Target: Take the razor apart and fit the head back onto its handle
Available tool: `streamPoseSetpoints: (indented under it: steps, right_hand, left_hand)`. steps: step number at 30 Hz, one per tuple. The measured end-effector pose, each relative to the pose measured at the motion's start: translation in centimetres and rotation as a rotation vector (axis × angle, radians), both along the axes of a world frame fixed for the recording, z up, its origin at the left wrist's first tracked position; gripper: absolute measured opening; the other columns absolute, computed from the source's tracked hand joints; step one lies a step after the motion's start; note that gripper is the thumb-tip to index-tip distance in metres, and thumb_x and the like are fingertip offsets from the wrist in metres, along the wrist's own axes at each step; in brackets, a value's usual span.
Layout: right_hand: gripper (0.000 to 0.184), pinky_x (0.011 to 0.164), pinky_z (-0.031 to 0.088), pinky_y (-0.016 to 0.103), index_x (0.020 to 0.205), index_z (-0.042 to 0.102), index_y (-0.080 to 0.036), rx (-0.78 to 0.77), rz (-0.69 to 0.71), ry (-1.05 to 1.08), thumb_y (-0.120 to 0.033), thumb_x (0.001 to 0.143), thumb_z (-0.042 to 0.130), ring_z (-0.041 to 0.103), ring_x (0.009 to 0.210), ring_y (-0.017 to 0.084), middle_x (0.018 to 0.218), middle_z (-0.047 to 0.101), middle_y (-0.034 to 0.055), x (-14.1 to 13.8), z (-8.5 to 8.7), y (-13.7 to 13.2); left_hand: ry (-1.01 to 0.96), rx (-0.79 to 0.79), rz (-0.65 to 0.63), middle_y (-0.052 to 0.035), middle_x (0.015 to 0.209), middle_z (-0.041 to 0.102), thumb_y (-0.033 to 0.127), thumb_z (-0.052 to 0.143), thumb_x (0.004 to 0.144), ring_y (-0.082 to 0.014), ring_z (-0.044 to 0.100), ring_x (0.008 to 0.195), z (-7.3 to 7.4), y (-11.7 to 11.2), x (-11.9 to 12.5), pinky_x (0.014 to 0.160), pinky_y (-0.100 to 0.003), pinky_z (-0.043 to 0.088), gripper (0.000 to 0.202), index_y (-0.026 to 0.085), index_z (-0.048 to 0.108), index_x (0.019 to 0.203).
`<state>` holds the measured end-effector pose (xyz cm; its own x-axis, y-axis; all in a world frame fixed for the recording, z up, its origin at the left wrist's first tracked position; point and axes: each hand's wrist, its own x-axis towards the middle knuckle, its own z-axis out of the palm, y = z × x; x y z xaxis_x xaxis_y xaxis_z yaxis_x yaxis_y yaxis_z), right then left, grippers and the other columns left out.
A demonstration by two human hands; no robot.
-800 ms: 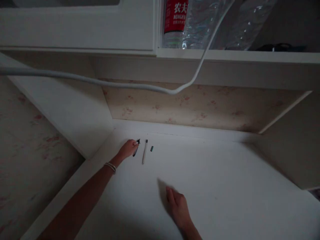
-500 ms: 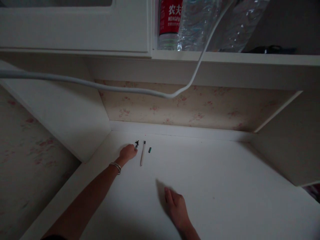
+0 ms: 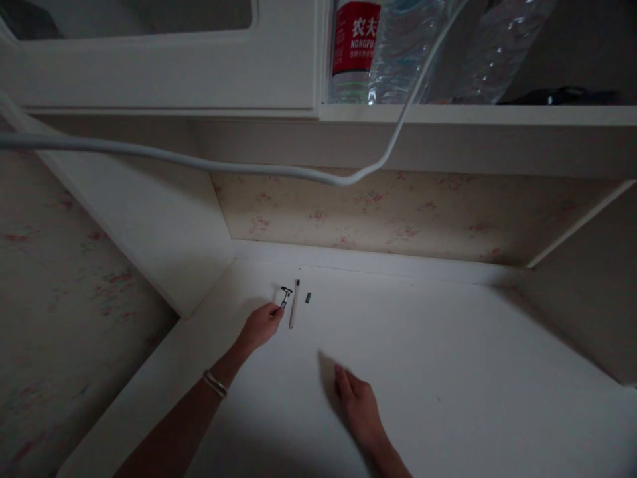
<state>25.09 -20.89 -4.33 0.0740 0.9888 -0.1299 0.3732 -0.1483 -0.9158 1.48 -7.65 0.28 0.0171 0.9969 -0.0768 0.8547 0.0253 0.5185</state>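
Observation:
My left hand (image 3: 262, 324), with bracelets on its wrist, is closed on the handle of a razor (image 3: 285, 297), whose dark head points away from me. Just right of the razor lies a pale toothbrush (image 3: 294, 305) with a dark-bristled head at its far end. Beside the toothbrush is a small dark-green battery (image 3: 308, 297). My right hand (image 3: 359, 406) is closed above the white tabletop (image 3: 438, 345), nearer to me and to the right. Its fingers curl inward, and whether they hold anything is hidden.
A white cable (image 3: 279, 170) hangs across the view in front of the shelf. Plastic bottles with a red label (image 3: 356, 36) stand in the open cabinet above. White side panels (image 3: 144, 226) and a flowered back wall (image 3: 328, 212) enclose the tabletop.
My left hand has drawn back slightly toward me with the razor, and more of the razor's head shows. My right hand stays about where it was. The view has shifted a little left.

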Motion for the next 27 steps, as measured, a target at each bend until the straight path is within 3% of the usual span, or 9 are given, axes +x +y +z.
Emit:
streamPoseSetpoints:
  steps: [2,6,10,13,18,21,24,27]
  right_hand:
    - [0.051,0.052,0.030,0.026,0.057,0.045,-0.020,-0.025,0.012,0.113,-0.058,0.089,0.034,0.041,0.052,0.015,0.052,0.044,-0.0021,-0.6,0.8,0.2]
    - [0.045,0.050,0.034,0.023,0.071,0.057,-0.019,-0.030,0.046,0.305,-0.057,0.088,0.040,0.044,0.055,0.013,0.061,0.049,-0.0019,-2.0,2.1,0.4]
    - [0.044,0.049,0.039,0.022,0.098,0.064,-0.018,-0.012,0.011,0.428,-0.056,0.085,0.046,0.051,0.067,0.016,0.081,0.058,0.0032,-3.1,3.2,0.5]
    - [0.042,0.056,0.043,0.024,0.102,0.064,-0.018,0.040,0.014,0.483,-0.054,0.085,0.048,0.053,0.076,0.018,0.088,0.060,0.0048,-3.5,3.9,0.4]
    - [0.041,0.066,0.044,0.025,0.086,0.066,-0.016,0.067,-0.005,0.525,-0.055,0.083,0.053,0.055,0.076,0.018,0.082,0.061,0.0044,-3.9,4.5,-0.3]
    - [0.040,0.064,0.043,0.023,0.082,0.063,-0.017,0.059,-0.045,0.503,-0.056,0.083,0.052,0.054,0.071,0.017,0.074,0.059,0.0019,-3.9,4.8,-0.7]
    - [0.039,0.064,0.042,0.023,0.082,0.062,-0.018,0.075,-0.094,0.481,-0.055,0.085,0.050,0.053,0.069,0.016,0.071,0.057,0.0006,-3.4,5.4,-1.1]
    - [0.039,0.064,0.041,0.023,0.081,0.061,-0.018,0.106,-0.110,0.493,-0.054,0.087,0.049,0.052,0.068,0.015,0.069,0.057,0.0006,-3.2,6.2,-1.7]
  left_hand:
    - [-0.088,0.012,-0.023,-0.0032,0.081,0.067,0.043,0.038,0.087,-0.0165,0.060,0.073,0.0,-2.4,0.8,0.063,-0.023,0.041,0.036,0.018,0.064,0.089]
    - [-0.539,-0.031,-0.072,-0.0019,0.070,0.061,0.048,0.044,0.084,-0.0151,0.054,0.062,0.3,-6.9,2.8,0.056,-0.022,0.038,0.038,0.015,0.064,0.086]
    - [-0.715,-0.045,-0.074,-0.0037,0.076,0.064,0.046,0.053,0.081,-0.0165,0.055,0.068,0.8,-10.4,4.7,0.060,-0.023,0.038,0.033,0.017,0.068,0.090]
    - [-0.819,-0.057,-0.066,-0.0052,0.081,0.066,0.042,0.059,0.079,-0.0183,0.056,0.071,0.9,-12.2,6.0,0.062,-0.023,0.038,0.027,0.020,0.071,0.090]
    - [-0.918,-0.107,-0.075,-0.0064,0.081,0.066,0.039,0.062,0.078,-0.0197,0.057,0.074,0.4,-13.9,7.5,0.064,-0.025,0.038,0.022,0.020,0.072,0.084]
    - [-0.990,-0.220,-0.049,-0.0043,0.069,0.061,0.043,0.062,0.077,-0.0165,0.052,0.063,0.1,-14.2,7.5,0.057,-0.025,0.034,0.028,0.017,0.069,0.074]
    - [-1.209,-0.363,-0.011,-0.0026,0.065,0.057,0.047,0.060,0.078,-0.0138,0.049,0.060,-0.3,-13.8,7.0,0.053,-0.024,0.031,0.033,0.015,0.065,0.071]
    - [-1.468,-0.393,0.063,-0.0035,0.073,0.057,0.043,0.063,0.077,-0.0133,0.050,0.067,-0.4,-13.0,6.6,0.056,-0.023,0.033,0.028,0.015,0.066,0.078]
